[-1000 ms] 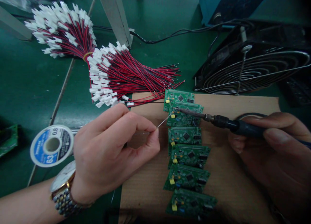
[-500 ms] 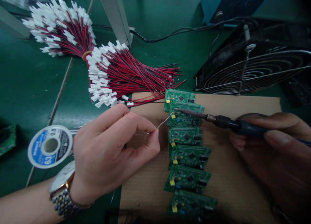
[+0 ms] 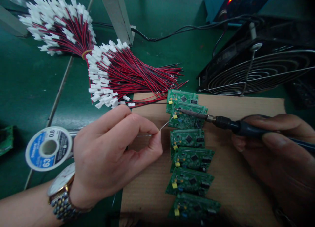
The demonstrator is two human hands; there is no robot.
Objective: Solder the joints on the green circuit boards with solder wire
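Observation:
My left hand (image 3: pixel 118 151) pinches a thin solder wire (image 3: pixel 166 124) between thumb and forefinger. The wire's end reaches the left part of a green circuit board (image 3: pixel 189 117), second from the top of a column of several boards. In my right hand (image 3: pixel 283 145) is a soldering iron (image 3: pixel 236 126), gripped like a pen. Its tip lies over the same board, close to the wire's end; whether they touch I cannot tell. A yellow part sits at each board's left side. The solder spool (image 3: pixel 60 148) stands left of my left hand, partly hidden behind it.
The boards lie on a cardboard sheet (image 3: pixel 145 194). Bundled red and black wires (image 3: pixel 147 74) with white connectors lie at the upper left, ends near the top board. A black fan (image 3: pixel 256 63) stands upper right, before a blue box (image 3: pixel 236 4) with a red light.
The iron's tip has shifted slightly left, and the wire's end sits a little lower on the board. A red light now shows on the blue box. The view has shifted slightly.

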